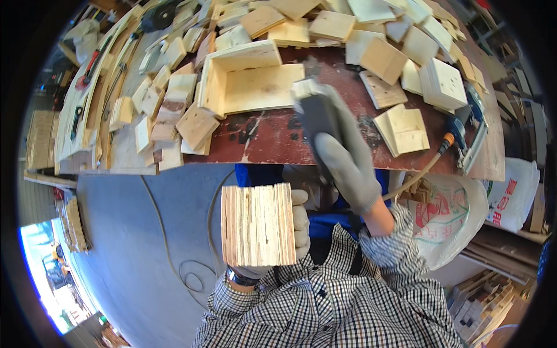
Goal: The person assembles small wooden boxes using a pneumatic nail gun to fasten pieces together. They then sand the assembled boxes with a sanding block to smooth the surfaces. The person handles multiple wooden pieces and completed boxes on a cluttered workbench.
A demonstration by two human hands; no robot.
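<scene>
My left hand [300, 223], in a grey-white glove, grips a stack of small wooden boards [258, 226] held together with their layered edges facing up, in front of my chest. My right hand [348, 168], also gloved, is closed around a dark oblong block-like tool [318, 119], raised over the near edge of the table. Something pale shows at the tool's far end; its exact kind is not clear. Behind it on the table lies a three-sided pale wood box piece [255, 90]. The left fingers are partly hidden by the stack.
Loose wooden boards [386, 61] are heaped across the dark red table [261, 142]. A blue air-powered nailer [458, 130] with a hose [415, 181] rests at the right edge. Plastic sacks [452, 209] stand at the lower right. A hose [159, 223] winds over the floor.
</scene>
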